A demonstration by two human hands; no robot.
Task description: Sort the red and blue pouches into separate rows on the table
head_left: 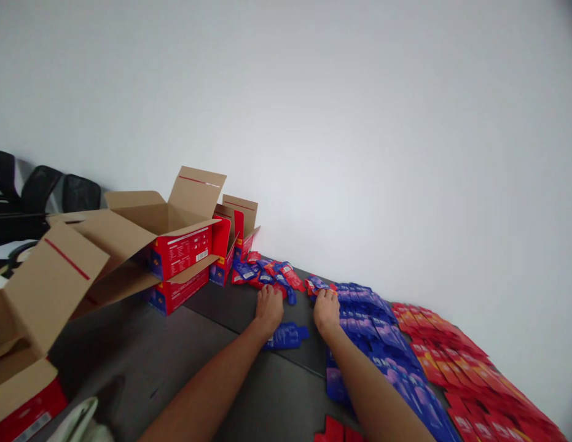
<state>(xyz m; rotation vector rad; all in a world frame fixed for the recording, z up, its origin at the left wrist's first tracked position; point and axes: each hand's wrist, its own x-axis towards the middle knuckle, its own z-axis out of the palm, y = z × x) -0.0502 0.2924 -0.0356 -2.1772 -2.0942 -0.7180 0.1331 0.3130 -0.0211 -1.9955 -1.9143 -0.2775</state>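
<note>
Both my arms reach forward across a dark grey table (188,344). My left hand (269,308) rests with its fingers on a loose heap of blue and red sachets (267,273) by the wall. A single blue sachet (286,336) lies just under its wrist. My right hand (327,309) lies beside it, fingers down at the far end of a row of blue sachets (382,344). Whether either hand grips anything is hidden, since only the backs show.
Rows of red sachets (456,362) run along the wall on the right. Open red-and-brown cartons (175,245) stand at the left, another carton (32,307) nearer. Black chairs (41,190) stand far left. A few red sachets (334,430) lie at the bottom edge.
</note>
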